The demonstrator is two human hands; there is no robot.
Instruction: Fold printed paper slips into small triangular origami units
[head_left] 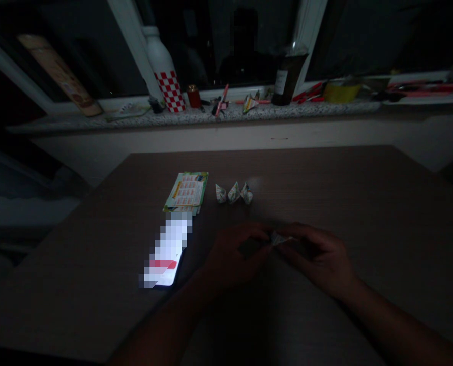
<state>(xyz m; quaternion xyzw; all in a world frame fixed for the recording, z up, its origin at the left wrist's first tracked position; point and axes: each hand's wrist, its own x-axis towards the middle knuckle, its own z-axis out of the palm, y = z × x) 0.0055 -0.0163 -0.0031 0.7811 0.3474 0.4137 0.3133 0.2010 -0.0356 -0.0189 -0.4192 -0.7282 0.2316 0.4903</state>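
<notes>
A small folded piece of paper (280, 238) is pinched between my two hands above the table. My left hand (237, 252) grips its left end, thumb and fingers closed together. On the other side my right hand (321, 256) holds the right part of it between thumb and fingers. Dim light hides the paper's exact shape. Beyond my hands stand three folded paper pieces in a row: a left one (220, 194), a middle one (234, 193) and a right one (246, 194), all with printed pattern. Left of them lies a stack of printed calendar cards (188, 190).
A lit phone (169, 254), its screen blurred, lies on the brown table (363, 193) beside my left forearm. On the windowsill (226, 118) behind stand a red-checked white bottle (167, 76), a dark bottle (286, 79), a small red jar (193, 96) and a yellow tape roll (341, 92).
</notes>
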